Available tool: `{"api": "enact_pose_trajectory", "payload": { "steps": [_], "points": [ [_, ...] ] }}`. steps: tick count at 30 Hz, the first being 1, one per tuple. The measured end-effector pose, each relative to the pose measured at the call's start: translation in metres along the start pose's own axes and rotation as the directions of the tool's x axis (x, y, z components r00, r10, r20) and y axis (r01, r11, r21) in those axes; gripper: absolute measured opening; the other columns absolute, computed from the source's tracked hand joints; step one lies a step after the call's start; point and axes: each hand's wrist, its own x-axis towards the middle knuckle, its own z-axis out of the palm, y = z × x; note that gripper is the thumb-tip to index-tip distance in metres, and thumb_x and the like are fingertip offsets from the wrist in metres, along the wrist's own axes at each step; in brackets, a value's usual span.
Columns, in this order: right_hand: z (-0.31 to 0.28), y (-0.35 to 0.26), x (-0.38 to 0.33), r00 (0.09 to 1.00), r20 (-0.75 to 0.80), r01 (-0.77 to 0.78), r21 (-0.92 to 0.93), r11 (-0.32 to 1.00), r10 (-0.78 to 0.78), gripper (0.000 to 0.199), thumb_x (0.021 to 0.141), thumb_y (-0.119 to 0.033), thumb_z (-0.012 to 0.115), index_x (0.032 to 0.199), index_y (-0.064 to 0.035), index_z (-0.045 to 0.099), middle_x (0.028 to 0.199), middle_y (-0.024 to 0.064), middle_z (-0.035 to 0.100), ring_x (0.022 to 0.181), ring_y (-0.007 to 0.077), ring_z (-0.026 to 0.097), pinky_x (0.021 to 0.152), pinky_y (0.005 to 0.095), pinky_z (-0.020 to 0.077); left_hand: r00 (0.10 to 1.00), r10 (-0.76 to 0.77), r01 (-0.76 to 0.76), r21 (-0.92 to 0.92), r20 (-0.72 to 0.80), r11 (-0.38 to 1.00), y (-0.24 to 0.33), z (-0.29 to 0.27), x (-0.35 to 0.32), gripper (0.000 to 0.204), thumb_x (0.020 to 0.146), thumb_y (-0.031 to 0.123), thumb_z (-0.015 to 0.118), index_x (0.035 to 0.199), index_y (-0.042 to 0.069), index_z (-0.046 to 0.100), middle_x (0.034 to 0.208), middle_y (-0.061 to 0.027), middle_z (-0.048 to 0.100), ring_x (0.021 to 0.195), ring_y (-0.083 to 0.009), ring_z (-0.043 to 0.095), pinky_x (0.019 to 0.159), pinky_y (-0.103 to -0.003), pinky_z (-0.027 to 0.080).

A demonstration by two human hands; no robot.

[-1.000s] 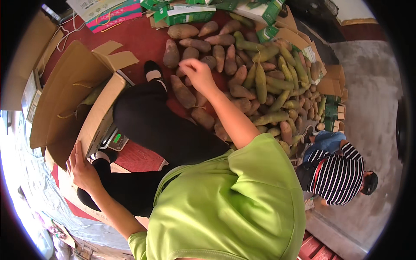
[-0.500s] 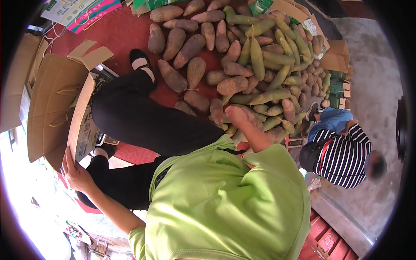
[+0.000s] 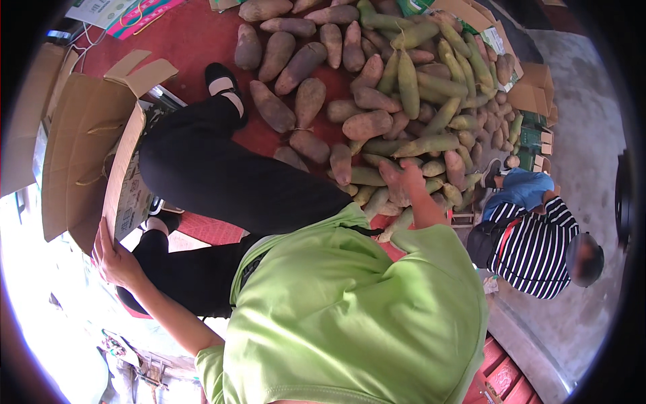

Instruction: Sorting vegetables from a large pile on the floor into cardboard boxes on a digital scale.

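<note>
The red mat (image 3: 195, 40) lies bare only near its upper left corner and in a strip beside the black-clad leg (image 3: 222, 175). Toward the right edge it is packed tight with brown tubers (image 3: 367, 124) and green ones (image 3: 407, 81), touching, with no gap to reach through. The right hand (image 3: 404, 182) sits among them. The cardboard box (image 3: 91, 158), gripped by the left hand (image 3: 114, 259), blocks the left side. A person in stripes (image 3: 535, 249) crouches at the right.

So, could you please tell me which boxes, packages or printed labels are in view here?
Open brown cardboard box: left side, flaps up, left hand on its lower corner.
Printed panel: on the box's side, pale with dark print.
Flat packages: top left, white, pink, green.
Cardboard boxes: right of the root pile, brown and green.
</note>
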Motion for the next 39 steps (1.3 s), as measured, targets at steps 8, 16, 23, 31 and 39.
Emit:
{"api": "enact_pose_trajectory", "payload": {
  "steps": [8, 16, 23, 31, 39],
  "points": [
    [0.003, -0.029, -0.030, 0.990, 0.058, -0.106, -0.260, 0.960, 0.125, 0.066, 0.069, -0.043, 0.076, 0.125, -0.0177, 0.054, 0.129, 0.0059, 0.052, 0.125, 0.0268, 0.045, 0.099, 0.0516, 0.0376, 1.000, -0.020, 0.020, -0.025, 0.011, 0.999, 0.003, 0.001, 0.000, 0.049, 0.078, -0.002, 0.053, 0.120, 0.021, 0.064, 0.107, -0.0026, 0.066, 0.095, -0.0239, 0.064, 0.077, -0.037, 0.052],
    [-0.023, -0.040, 0.011, 0.966, -0.047, 0.208, -0.438, 0.875, -0.254, 0.039, 0.079, -0.035, 0.064, 0.114, -0.0163, 0.059, 0.121, 0.0032, 0.053, 0.117, 0.0231, 0.047, 0.095, 0.0511, 0.0365, 1.000, 0.014, -0.014, 0.006, -0.003, 1.000, -0.004, 0.005, -0.002, 0.048, 0.078, 0.000, 0.054, 0.121, 0.020, 0.064, 0.109, -0.0015, 0.066, 0.096, -0.0237, 0.062, 0.084, -0.038, 0.050],
    [-0.016, -0.011, 0.048, 0.852, 0.164, 0.415, -0.790, 0.451, -0.497, 0.031, 0.091, -0.017, 0.048, 0.121, -0.0185, 0.056, 0.120, 0.0021, 0.052, 0.119, 0.0222, 0.043, 0.101, 0.0599, 0.0295, 0.999, -0.042, 0.042, -0.032, 0.002, 0.999, 0.004, 0.002, -0.002, 0.051, 0.077, -0.004, 0.052, 0.121, 0.020, 0.063, 0.111, -0.0011, 0.066, 0.098, -0.0222, 0.063, 0.083, -0.035, 0.051],
    [-0.029, -0.030, 0.056, 0.862, 0.325, 0.463, -0.818, 0.343, -0.389, 0.029, 0.090, -0.021, 0.051, 0.119, -0.0188, 0.059, 0.122, 0.0034, 0.051, 0.118, 0.0225, 0.044, 0.102, 0.0588, 0.0280, 1.000, -0.009, 0.009, 0.029, 0.008, 1.000, 0.007, 0.000, 0.000, 0.050, 0.078, -0.004, 0.052, 0.120, 0.019, 0.064, 0.112, -0.0007, 0.066, 0.098, -0.0222, 0.063, 0.084, -0.034, 0.052],
    [-0.050, -0.017, 0.056, 0.758, 0.156, 0.535, -0.704, 0.467, -0.633, 0.022, 0.082, -0.021, 0.058, 0.104, -0.0204, 0.061, 0.106, -0.0010, 0.061, 0.105, 0.0194, 0.054, 0.089, 0.0458, 0.0386, 0.999, -0.055, 0.055, -0.006, 0.001, 0.998, 0.014, -0.006, 0.004, 0.044, 0.076, -0.003, 0.053, 0.113, 0.016, 0.068, 0.109, -0.0017, 0.067, 0.100, -0.0237, 0.061, 0.089, -0.035, 0.048]
  ]
}}
